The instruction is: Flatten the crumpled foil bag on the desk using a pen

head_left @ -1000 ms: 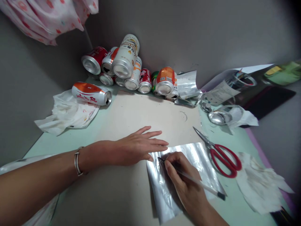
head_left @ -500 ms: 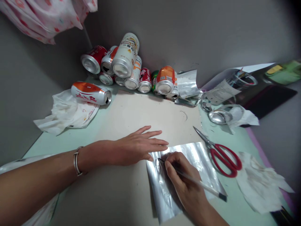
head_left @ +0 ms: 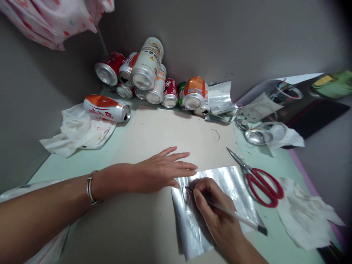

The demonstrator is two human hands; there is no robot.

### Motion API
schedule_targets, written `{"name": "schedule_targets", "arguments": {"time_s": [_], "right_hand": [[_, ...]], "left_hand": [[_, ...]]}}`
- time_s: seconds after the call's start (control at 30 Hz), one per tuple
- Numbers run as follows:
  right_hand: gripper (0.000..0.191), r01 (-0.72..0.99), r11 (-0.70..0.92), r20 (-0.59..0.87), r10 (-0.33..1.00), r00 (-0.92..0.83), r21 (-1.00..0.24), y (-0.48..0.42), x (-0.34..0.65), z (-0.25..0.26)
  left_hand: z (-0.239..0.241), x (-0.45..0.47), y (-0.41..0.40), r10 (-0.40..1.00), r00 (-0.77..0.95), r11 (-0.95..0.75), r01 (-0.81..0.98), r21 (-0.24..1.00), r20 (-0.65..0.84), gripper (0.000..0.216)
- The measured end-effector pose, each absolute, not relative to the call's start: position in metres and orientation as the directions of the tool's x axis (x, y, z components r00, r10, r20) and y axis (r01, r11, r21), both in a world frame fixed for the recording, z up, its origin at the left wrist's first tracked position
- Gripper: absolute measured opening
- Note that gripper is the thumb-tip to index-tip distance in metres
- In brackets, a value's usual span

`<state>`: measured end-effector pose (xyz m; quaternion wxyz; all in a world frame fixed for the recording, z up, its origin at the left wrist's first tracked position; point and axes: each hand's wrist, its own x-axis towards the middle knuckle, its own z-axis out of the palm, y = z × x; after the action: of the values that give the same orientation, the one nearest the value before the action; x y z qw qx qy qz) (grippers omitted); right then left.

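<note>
A pen (head_left: 236, 214) with a clear barrel and dark end is gripped in my right hand (head_left: 217, 209). Its dark tip meets a silvery aluminium sheet (head_left: 198, 238), near leaf-like outlines pressed into the metal. My left hand (head_left: 162, 170) lies flat with fingers spread, its thumb and fingertips at the sheet's upper left corner. Under both is a pale board (head_left: 154, 135). Red-handled scissors (head_left: 261, 183) rest to the right of the sheet, blades pointing up and left.
Several drink cans (head_left: 145, 69) are piled at the back by the wall. One white-and-orange can (head_left: 107, 108) lies on crumpled tissue (head_left: 71, 128) at left. Cut metal pieces (head_left: 220, 97), can ends (head_left: 258, 136) and another tissue (head_left: 302, 216) are at right. Pink cloth (head_left: 60, 22) hangs upper left.
Almost nothing differs. The pen's rear end has shifted very slightly right and down, while my left hand keeps its place.
</note>
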<state>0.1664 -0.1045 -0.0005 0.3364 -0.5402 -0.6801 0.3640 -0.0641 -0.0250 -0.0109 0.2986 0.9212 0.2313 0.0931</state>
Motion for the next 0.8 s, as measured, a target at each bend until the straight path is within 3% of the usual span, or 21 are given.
{"name": "schedule_targets", "arguments": {"time_s": [0.8], "right_hand": [[0.024,0.431,0.167,0.071,0.971,-0.229,-0.887,-0.1048,0.1693,-0.0006]], "left_hand": [[-0.0128,-0.0633,-0.0252,0.489,0.871,-0.713,0.364,0.599,0.053,0.059]]}}
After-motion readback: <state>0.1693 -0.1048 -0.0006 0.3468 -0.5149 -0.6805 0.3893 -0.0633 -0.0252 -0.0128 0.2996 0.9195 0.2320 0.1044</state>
